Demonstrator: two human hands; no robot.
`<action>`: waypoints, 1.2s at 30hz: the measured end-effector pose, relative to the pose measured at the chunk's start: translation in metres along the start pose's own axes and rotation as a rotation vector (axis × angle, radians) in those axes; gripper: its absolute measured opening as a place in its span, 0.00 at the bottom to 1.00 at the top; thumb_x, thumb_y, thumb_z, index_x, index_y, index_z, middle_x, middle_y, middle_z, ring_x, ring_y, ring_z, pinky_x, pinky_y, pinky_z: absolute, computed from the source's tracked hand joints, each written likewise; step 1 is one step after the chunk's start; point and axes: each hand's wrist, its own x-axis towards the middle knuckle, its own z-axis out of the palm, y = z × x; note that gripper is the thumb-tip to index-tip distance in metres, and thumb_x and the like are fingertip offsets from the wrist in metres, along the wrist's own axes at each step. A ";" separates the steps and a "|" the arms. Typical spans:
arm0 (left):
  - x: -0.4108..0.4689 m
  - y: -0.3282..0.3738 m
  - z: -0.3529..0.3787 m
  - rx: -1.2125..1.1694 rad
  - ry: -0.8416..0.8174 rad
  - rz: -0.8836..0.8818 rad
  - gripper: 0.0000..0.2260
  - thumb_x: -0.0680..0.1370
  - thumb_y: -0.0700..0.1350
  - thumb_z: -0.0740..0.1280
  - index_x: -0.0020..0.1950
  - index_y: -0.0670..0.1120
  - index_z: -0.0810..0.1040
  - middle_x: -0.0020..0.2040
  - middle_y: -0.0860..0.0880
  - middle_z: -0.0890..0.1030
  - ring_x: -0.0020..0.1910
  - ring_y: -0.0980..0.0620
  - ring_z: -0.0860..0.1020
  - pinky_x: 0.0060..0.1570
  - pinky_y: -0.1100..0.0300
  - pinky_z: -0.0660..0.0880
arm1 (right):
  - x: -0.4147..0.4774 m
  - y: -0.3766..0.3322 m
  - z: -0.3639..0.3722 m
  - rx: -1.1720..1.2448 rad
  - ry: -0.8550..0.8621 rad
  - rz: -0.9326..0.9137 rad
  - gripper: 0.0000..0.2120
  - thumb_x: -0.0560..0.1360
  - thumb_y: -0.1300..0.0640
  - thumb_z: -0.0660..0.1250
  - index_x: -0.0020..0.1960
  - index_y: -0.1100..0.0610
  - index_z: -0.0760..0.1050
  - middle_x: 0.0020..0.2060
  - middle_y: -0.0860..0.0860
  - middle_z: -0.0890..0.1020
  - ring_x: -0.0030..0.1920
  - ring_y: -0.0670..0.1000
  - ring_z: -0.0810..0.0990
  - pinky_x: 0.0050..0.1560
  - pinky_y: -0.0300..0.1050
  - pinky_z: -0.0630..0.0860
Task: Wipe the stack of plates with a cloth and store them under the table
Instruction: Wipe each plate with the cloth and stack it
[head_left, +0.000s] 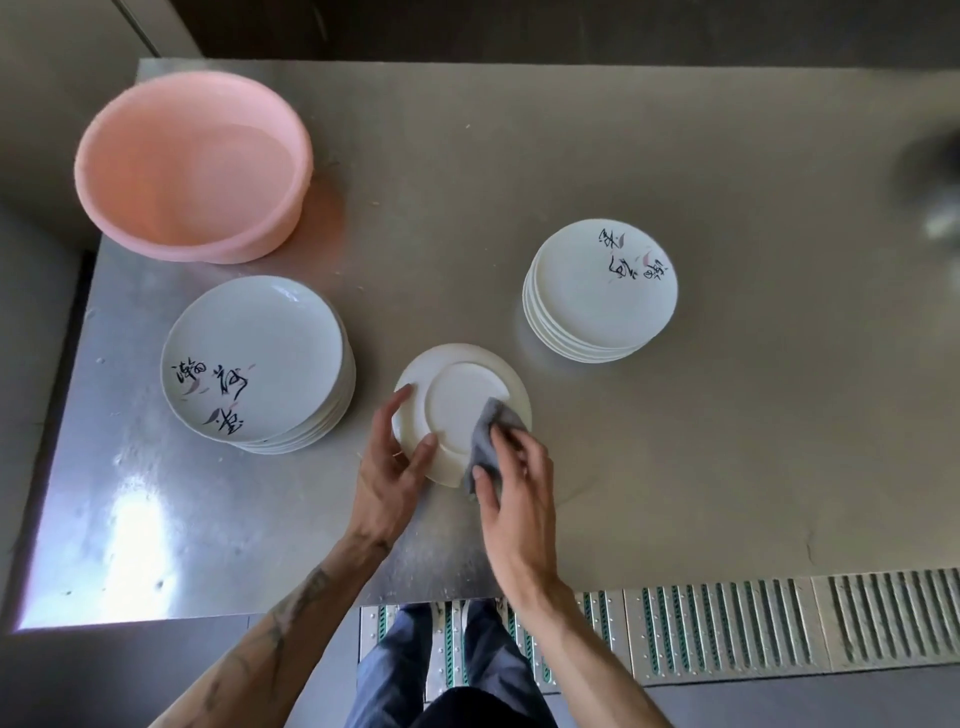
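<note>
Single plate (460, 402) upside down at centre frame, grey cloth (487, 441) on its underside

Left hand (392, 470) grips the plate's lower-left rim, fingers curled round the edge; right hand (514, 499) pinches the cloth against the lower-right rim; two stacks on the steel table (701, 467), one plate stack (254, 358) at left, a second stack (602, 291) at upper right; both top plates carry black brush characters I can't read; one pink basin (192, 166) upper left; one blurry thing (935, 192) at the right edge.
</note>
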 end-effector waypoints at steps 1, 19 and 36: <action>-0.001 0.000 0.002 -0.017 -0.012 0.006 0.27 0.78 0.51 0.71 0.75 0.61 0.67 0.61 0.59 0.80 0.51 0.53 0.83 0.45 0.48 0.82 | -0.005 -0.002 0.004 -0.012 0.010 -0.022 0.24 0.79 0.59 0.69 0.75 0.56 0.71 0.69 0.50 0.70 0.69 0.52 0.71 0.73 0.45 0.68; 0.002 -0.003 -0.013 0.018 -0.121 -0.060 0.33 0.76 0.50 0.73 0.77 0.68 0.63 0.42 0.47 0.83 0.39 0.55 0.80 0.42 0.61 0.79 | 0.016 0.009 -0.007 0.009 -0.006 0.012 0.25 0.79 0.55 0.72 0.75 0.55 0.72 0.71 0.50 0.69 0.71 0.49 0.68 0.74 0.36 0.63; -0.007 0.006 -0.007 0.080 -0.171 -0.040 0.37 0.75 0.39 0.76 0.76 0.65 0.65 0.55 0.52 0.81 0.42 0.45 0.86 0.43 0.42 0.84 | -0.009 0.003 0.002 0.031 0.027 -0.047 0.26 0.75 0.58 0.75 0.72 0.49 0.75 0.68 0.47 0.68 0.68 0.48 0.70 0.69 0.43 0.71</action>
